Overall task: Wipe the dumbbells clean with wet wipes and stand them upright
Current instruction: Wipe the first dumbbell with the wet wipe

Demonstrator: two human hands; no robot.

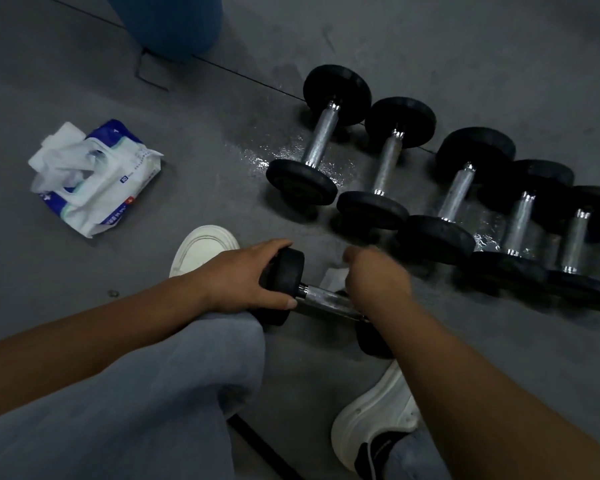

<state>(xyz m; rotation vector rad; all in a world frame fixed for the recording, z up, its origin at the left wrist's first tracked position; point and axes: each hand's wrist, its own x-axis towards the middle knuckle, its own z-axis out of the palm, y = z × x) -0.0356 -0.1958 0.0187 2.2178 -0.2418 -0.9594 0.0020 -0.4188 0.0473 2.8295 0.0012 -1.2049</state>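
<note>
Between left grip (246, 278) and right grip (374, 282), dumbbell (326, 301): left curled round one rubber head, right, blurred, bunched on wet wipe (331, 276) beside the bar. Heavy, rigid, probably slick when damp; safest held by head or knurled bar.

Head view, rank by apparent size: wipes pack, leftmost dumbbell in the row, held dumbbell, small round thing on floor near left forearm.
1. wipes pack and leftmost row dumbbell: look about alike, not ranked.
2. held dumbbell: seems smaller, but partly covered and nearer the camera, so unsure.
3. small round thing on floor: clearly smallest.
</note>
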